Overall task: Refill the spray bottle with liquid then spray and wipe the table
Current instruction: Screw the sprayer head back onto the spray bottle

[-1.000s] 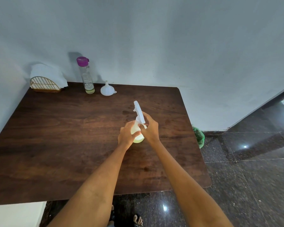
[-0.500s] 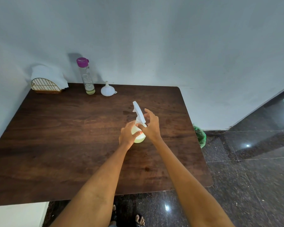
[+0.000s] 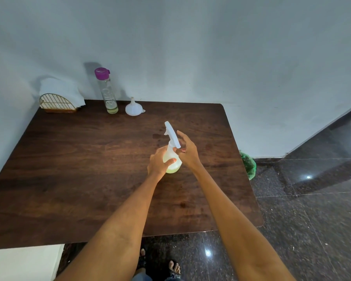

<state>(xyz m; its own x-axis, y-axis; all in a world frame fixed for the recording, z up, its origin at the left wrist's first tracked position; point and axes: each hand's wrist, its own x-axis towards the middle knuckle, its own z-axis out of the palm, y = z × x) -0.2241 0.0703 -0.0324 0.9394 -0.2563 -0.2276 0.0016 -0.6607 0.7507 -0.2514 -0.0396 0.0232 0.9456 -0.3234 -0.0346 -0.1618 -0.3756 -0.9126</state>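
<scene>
One spray bottle (image 3: pixel 171 159) upright on table (image 3: pixel 79 159), left hand (image 3: pixel 160 162) gripping its body, right hand (image 3: pixel 187 151) fingers spread at white trigger head, one purple-capped bottle (image 3: pixel 107 92), one funnel (image 3: pixel 133 107), one napkin holder (image 3: pixel 57 103)

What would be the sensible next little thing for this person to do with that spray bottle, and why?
Probably close the right hand round the white trigger head and lift to spray. The pale translucent plastic spray bottle stands on the dark wooden table with its head on and yellowish liquid inside, the left hand gripping its body. The right hand's fingers are spread beside the head.
</scene>
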